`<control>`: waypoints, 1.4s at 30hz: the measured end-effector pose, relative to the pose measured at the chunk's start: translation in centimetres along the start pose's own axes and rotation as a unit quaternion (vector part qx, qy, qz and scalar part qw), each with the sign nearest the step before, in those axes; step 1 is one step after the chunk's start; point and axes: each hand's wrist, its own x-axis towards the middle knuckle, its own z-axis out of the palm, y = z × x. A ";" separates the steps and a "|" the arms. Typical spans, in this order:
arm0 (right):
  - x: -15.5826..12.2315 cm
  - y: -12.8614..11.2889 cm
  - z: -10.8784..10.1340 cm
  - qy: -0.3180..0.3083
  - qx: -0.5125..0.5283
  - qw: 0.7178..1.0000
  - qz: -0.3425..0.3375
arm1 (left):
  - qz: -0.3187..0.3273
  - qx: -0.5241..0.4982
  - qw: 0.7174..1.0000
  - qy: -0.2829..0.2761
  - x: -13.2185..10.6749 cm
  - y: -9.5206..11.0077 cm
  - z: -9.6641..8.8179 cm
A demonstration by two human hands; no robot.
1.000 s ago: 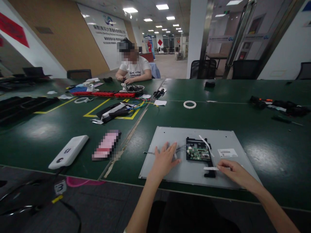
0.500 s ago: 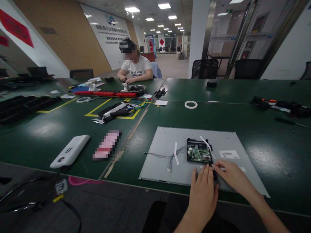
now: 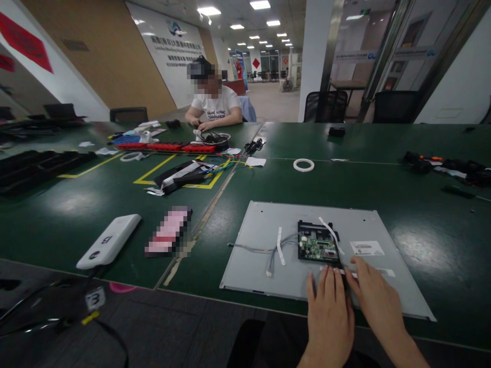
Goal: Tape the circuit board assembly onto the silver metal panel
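A flat grey metal panel (image 3: 264, 220) lies on the green table in front of me. A green circuit board (image 3: 324, 249) sits in a black plastic frame (image 3: 309, 226) at its middle. My left hand (image 3: 330, 306) rests just below the board, fingers stretched out and flat, partly covering a narrow black part. To its right, my right hand (image 3: 374, 296) has thumb and index finger apart, touching beside a white tape strip (image 3: 386, 273). Other white strips cross the grey cables (image 3: 255, 249) and the frame's right side. What lies under my left fingers is hidden.
A roll of white tape (image 3: 304, 165) lies beyond the panel. Left of it are a pink phone (image 3: 169, 231), a white power bank (image 3: 109, 241) with a cable, and a black pouch (image 3: 182, 176). Across the table sits a person (image 3: 217, 107) in a white shirt.
Both hands have shifted slightly down and right in view, along with the panel. My right thumb and index finger, close together before, are now spread apart.
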 end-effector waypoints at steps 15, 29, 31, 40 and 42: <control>0.0 2.8 1.7 0.016 0.109 0.994 -0.017 | 0.020 -0.003 0.999 -0.029 -0.1 -1.8 -0.6; -0.6 7.3 1.1 -0.005 -0.030 0.994 -0.106 | -0.021 0.026 0.999 -0.024 0.5 -7.6 -6.3; -0.6 7.5 1.3 -0.003 -0.048 0.995 -0.089 | -0.054 0.087 0.994 -0.024 0.9 -9.7 -6.9; -0.1 13.6 1.7 -0.004 -0.077 0.994 -0.071 | -0.067 0.104 0.992 0.007 1.5 -13.8 -7.1; -0.1 15.4 1.7 0.011 -0.068 0.997 -0.043 | -0.082 0.079 0.993 0.036 1.3 -14.0 -7.2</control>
